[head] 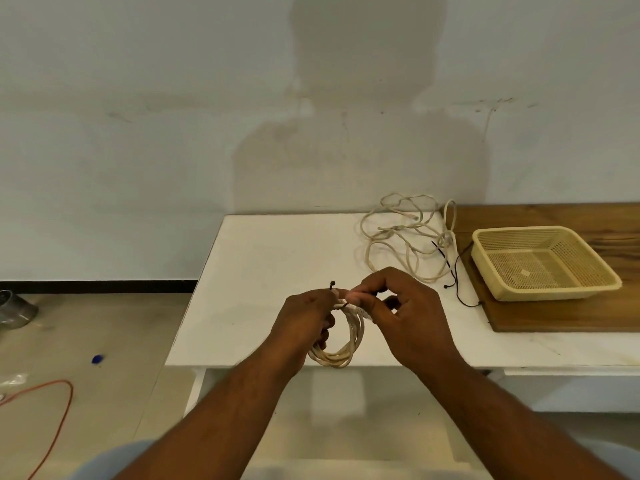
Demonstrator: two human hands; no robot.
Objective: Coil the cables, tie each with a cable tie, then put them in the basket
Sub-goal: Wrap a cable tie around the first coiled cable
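A cream cable coiled into a small loop [346, 344] hangs over the front of the white table [270, 265]. My left hand [304, 320] grips the coil at its top. A thin black cable tie [333, 285] sticks up between my two hands and wraps the coil's top. My right hand [401, 306] pinches the tie's other end beside the left fingers. A second cream cable [405, 233] lies loose and tangled at the table's back. Two more black ties [459, 282] lie to its right. The beige perforated basket [491, 268] sits empty on the wooden board.
The wooden board [554, 317] covers the table's right side, under the basket. On the floor at the left are an orange cord [65, 403], a small blue object [98, 359] and a grey pipe piece [15, 310]. A pale wall stands right behind the table.
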